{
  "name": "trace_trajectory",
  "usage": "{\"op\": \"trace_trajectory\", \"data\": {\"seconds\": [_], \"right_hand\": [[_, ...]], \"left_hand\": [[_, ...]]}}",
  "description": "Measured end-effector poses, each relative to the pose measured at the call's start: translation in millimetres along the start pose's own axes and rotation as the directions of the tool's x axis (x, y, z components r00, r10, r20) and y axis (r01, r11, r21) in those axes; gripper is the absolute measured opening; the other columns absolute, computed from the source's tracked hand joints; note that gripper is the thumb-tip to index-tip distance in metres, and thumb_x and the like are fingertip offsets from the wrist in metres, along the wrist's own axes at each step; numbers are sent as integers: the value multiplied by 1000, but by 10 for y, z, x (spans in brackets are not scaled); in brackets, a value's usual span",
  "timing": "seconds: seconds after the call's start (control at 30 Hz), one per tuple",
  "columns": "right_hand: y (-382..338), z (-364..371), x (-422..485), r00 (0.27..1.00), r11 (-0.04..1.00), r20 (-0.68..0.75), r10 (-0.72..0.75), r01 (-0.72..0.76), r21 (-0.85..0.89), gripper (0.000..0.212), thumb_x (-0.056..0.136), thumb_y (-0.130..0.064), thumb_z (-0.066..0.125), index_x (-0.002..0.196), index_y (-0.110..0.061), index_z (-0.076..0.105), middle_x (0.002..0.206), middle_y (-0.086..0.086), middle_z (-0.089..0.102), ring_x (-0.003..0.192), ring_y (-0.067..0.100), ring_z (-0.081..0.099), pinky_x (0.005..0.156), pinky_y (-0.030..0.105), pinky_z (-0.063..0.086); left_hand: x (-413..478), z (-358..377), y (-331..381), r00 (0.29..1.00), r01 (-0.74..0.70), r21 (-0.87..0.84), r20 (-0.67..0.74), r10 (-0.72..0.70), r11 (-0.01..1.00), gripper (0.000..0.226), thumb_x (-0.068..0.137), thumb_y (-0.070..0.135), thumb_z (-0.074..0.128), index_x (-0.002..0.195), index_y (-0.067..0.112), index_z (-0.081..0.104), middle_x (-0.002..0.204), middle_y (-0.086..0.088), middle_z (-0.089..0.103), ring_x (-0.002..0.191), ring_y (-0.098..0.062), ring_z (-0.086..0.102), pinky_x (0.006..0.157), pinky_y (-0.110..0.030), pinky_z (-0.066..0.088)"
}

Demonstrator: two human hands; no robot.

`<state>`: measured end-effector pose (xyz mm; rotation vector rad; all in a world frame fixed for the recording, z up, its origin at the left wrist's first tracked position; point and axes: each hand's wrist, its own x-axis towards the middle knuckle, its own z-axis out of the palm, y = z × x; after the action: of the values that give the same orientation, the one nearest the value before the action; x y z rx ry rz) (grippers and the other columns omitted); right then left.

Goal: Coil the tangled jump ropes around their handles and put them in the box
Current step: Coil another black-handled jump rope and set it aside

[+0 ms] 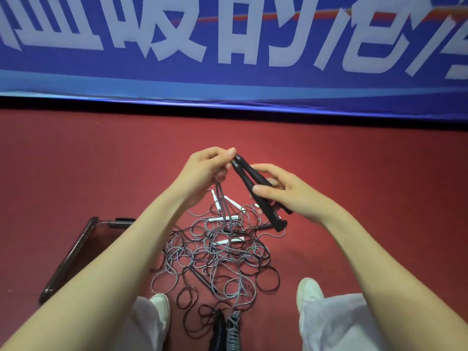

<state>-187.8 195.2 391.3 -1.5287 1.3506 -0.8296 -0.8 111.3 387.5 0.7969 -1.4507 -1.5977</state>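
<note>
tangled jump ropes (pixel 217 254) heaped on the floor (pixel 354 173) just ahead of the shoes (pixel 310 290); box (pixel 67 259) just left of the heap; paired handles (pixel 255 188) held above it; banner (pixel 228 46) standing behind, well apart.

box (pixel 73 252) half behind forearm, banner (pixel 228 34) cropped

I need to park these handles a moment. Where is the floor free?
Bare red floor lies right of the rope tangle, up to the banner, and on the left between the banner and the box. Crowded: the middle, down to the shoes, where loops and white handles spread.
</note>
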Motion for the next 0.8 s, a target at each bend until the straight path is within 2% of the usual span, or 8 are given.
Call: {"op": "trace_trajectory", "data": {"seconds": [0.07, 0.17, 0.3, 0.37, 0.47, 0.53, 0.63, 0.8], "right_hand": [[51, 97, 18, 996, 972, -50, -70, 57, -230, 47, 84, -33, 72, 125, -37, 49, 89, -10, 63, 74, 2, 60, 73, 22, 49], [124, 232, 31, 969, 863, -198, -147, 28, -505, 46, 82, -43, 69, 120, -39, 44, 79, -12, 57, 66, 6, 54, 69, 32, 47], [132, 337, 58, 930, 690, -277, -240, -38, -723, 43, 92, -35, 51, 130, -27, 33, 104, -9, 49, 80, 19, 51, 66, 33, 35], [119, 391, 71, 928, 700, -271, -257, -14, -714, 41, 95, -33, 48, 132, -24, 32, 105, -7, 48, 76, 20, 49, 64, 33, 33], [139, 446, 111, 918, 759, -307, -253, -8, -651, 26, 98, -41, 46, 113, -21, 41, 76, -10, 48, 66, 23, 49, 59, 34, 33], [166, 419, 138, 920, 842, -325, -218, 9, -540, 27, 96, -46, 50, 102, -21, 45, 64, -9, 46, 58, 19, 46, 56, 33, 32], [172, 324, 136, 963, 955, -254, -94, 15, -297, 25, 91, -46, 58, 99, -23, 52, 61, -8, 48, 51, 12, 42, 54, 29, 35], [145, 229, 119, 977, 998, -200, -69, 69, -5, 14, 92, -34, 61, 96, -21, 60, 57, -7, 46, 43, 8, 39, 44, 19, 33]], "left_hand": [[6, -29, 1, 999, 13, -29, -42, -14, 999, 22, 93, 19, 60, 73, 13, 57, 62, 4, 50, 50, -7, 36, 53, -19, 30], [0, -5, 8, 998, 17, -37, -59, -20, 999, 22, 94, 19, 60, 73, 13, 56, 61, 4, 51, 49, -6, 39, 53, -17, 33], [9, 62, 21, 998, 36, -117, -42, -41, 992, 21, 94, 19, 59, 75, 13, 56, 62, 4, 51, 49, -5, 37, 51, -16, 33], [18, 68, 43, 997, 48, -190, -47, -57, 981, 18, 95, 20, 59, 78, 12, 57, 63, 5, 50, 48, -5, 35, 49, -16, 32], [10, 69, 58, 997, 38, -167, -64, -49, 985, 18, 95, 22, 59, 80, 11, 58, 64, 4, 48, 48, -5, 33, 50, -17, 30], [4, 60, 48, 997, 23, -110, -77, -31, 994, 21, 95, 24, 59, 77, 12, 58, 65, 3, 47, 48, -6, 32, 52, -19, 28], [8, 57, 23, 995, 11, -53, -94, -16, 999, 26, 95, 26, 59, 73, 12, 56, 67, -1, 45, 48, -7, 32, 54, -22, 27], [34, 86, 3, 984, -43, 21, -171, 46, 999, 29, 95, 28, 58, 72, 11, 58, 63, -3, 50, 47, -9, 33, 52, -21, 29]]}}
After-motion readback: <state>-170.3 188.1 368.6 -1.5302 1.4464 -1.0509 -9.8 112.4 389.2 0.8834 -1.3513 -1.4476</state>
